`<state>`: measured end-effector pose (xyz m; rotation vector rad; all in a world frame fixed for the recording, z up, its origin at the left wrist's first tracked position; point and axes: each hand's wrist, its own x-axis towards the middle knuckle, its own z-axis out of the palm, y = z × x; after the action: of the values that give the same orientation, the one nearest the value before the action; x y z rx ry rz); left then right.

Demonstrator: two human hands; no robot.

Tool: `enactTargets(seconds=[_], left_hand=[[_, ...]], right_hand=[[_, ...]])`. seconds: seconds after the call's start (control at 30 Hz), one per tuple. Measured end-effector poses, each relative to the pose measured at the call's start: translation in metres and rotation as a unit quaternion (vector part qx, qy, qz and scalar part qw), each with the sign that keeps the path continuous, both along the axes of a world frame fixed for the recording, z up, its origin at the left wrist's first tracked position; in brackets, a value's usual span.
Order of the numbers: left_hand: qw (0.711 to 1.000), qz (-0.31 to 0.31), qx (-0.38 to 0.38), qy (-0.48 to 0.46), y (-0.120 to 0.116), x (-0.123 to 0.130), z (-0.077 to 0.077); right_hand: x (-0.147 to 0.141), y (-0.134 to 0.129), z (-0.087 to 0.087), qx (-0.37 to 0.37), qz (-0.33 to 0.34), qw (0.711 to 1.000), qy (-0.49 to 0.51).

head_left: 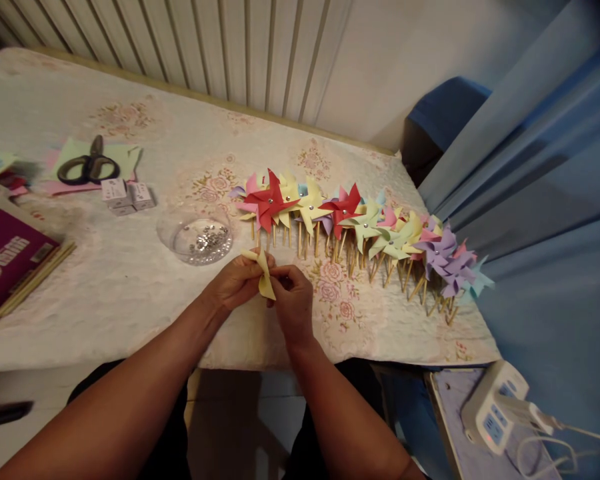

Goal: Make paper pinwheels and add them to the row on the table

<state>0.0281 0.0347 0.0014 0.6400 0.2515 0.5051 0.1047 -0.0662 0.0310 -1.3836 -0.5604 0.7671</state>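
Observation:
Between my two hands is a yellow paper pinwheel [265,279], seen nearly edge-on above the table's front part. My left hand [237,280] is closed, pinching its left side. From the right, my right hand [294,293] is closed with its fingertips pressed against the same paper; whether it also grips a pin or stick is hidden. Just left of my hands stands a clear round dish [200,239] with many small shiny metal pieces in it. Beyond my hands and to the right lies a long row of finished paper pinwheels [350,212] on wooden sticks, in red, yellow, green, purple and blue.
Black-handled scissors [89,168] lie on coloured paper sheets [130,159] at the back left, with small white boxes [125,195] beside them. A purple package [13,257] and wooden sticks [35,283] are at far left. A power strip [495,407] stands low at right, near blue curtains [555,220].

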Motion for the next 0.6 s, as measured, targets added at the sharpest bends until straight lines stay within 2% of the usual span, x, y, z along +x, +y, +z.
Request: enactTargets(seconds=[0.13,0.37,0.47,0.6], left_hand=[[0.999,-0.002,0.034,0.016,-0.004,-0.001,0.006],[0.989,0.149,0.001,0.027,0.004,0.002,0.007],[0.984,0.176,0.0,0.026,0.008,0.001,0.007],[0.982,0.181,0.021,0.044,0.012,-0.002,0.012]], right_hand=[[0.004,-0.001,-0.003,0.006,0.008,1.0,0.026],[0.02,0.0,-0.008,-0.058,0.034,0.997,-0.026],[0.027,0.001,-0.012,-0.091,0.055,0.992,-0.061],[0.032,0.001,-0.016,-0.123,0.097,0.98,-0.119]])
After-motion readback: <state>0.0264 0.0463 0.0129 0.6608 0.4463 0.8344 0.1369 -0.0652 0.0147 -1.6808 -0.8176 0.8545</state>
